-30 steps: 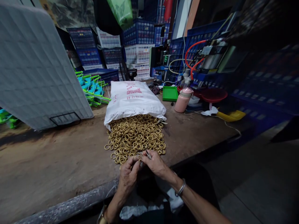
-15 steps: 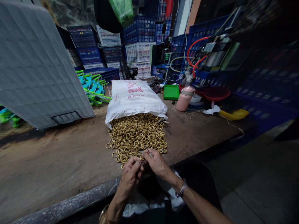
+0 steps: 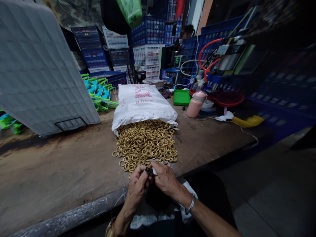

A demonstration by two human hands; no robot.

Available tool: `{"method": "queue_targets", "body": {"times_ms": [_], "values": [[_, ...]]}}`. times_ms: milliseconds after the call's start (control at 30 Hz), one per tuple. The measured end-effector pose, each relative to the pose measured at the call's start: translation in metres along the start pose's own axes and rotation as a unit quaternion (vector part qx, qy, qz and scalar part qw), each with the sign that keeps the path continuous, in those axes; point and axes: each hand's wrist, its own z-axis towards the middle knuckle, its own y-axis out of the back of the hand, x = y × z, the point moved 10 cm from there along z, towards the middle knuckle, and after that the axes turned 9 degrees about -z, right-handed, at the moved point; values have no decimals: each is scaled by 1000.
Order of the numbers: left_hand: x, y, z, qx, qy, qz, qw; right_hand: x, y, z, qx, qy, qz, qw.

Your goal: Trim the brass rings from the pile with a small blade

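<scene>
Above the near edge of the pile of gold-coloured rings (image 3: 145,141), my two hands meet. My left hand (image 3: 138,181) is closed in a pinch, thumb against fingers; whatever sits between its fingertips is too small and hidden to make out. My right hand (image 3: 166,179) is closed around a small knife-like tool (image 3: 149,171) with a dark flat end and a pale part by the thumb. The dark end points left and meets the left fingertips. Rings spill out of the open mouth of a white printed sack (image 3: 144,105) lying on the table.
The wooden table (image 3: 74,171) has a plastic-wrapped front edge. A grey panel (image 3: 46,72) leans at left by green and blue frames (image 3: 101,93). Right of the sack are a green tray (image 3: 181,97), pink bottle (image 3: 196,104) and yellow scoop (image 3: 248,121). Crates (image 3: 148,54) stack behind; a person's head (image 3: 188,32) shows there.
The tool in my right hand has turned, its dark end now lying across to the left fingertips. The left hand has barely moved. A person's head has appeared at the back.
</scene>
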Motion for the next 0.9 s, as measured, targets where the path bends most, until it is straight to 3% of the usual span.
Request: {"method": "queue_targets", "body": {"times_ms": [167, 367, 533, 767, 900], "values": [[3, -3, -7, 26, 4, 6, 1000, -12, -5, 4, 6, -21, 0, 1000], [14, -16, -22, 73, 49, -83, 993, -39, 4, 16, -55, -87, -54, 993], [18, -10, -18, 47, 75, -148, 985, -24, 11, 27, -88, -79, -82, 990], [7, -4, -16, 34, 66, -210, 975, -12, 1, 41, -36, -93, -144, 984], [9, -4, -15, 42, 89, -257, 961, -12, 1, 44, -39, -87, -145, 985]]}}
